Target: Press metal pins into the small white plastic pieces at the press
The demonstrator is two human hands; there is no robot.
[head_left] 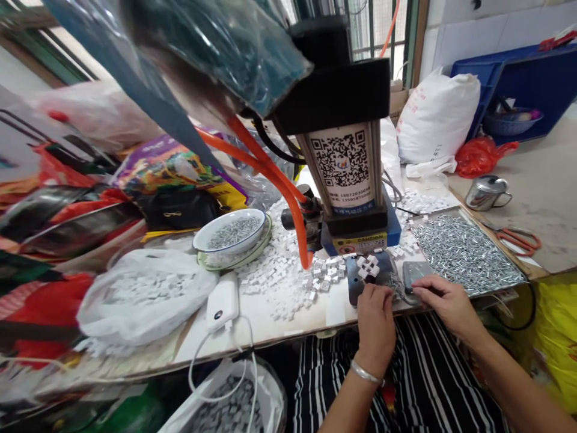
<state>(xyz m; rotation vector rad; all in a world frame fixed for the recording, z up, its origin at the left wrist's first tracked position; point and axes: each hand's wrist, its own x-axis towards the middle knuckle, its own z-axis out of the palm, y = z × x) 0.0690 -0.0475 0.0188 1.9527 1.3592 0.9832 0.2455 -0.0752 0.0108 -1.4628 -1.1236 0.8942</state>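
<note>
Press sticker: a large QR code on the press (331, 84), above Chinese characters and two rows of digits, too soft to read surely; a yellow label (360, 242) lower down reads "CAUTION"
Sack print: red characters on the white sack (439, 111), illegible
White pieces: a few small white pieces (368, 266) sit on the dark block (356, 290) before the press; more lie scattered beside it
Left hand (377, 310): at the block's near side, fingers bent, tips drawn together; whether they grip anything I cannot tell
Right hand (448, 299): thumb and forefinger nearly meeting beside the small grey box (415, 273); whether a pin is between them I cannot tell
Tabletop (256, 319): pale; enamel bowl (204, 245) of metal pins to the left, pin tray (518, 281) to the right, scissors (518, 240) and metal cup (487, 193) beyond
Room: barred window (383, 36) behind; white tiled wall (487, 30); blue crate (478, 90) on its side
Edges: both hands work near the front edge, above striped trousers (433, 373); the press stands close ahead, the tray just beside the right hand
</note>
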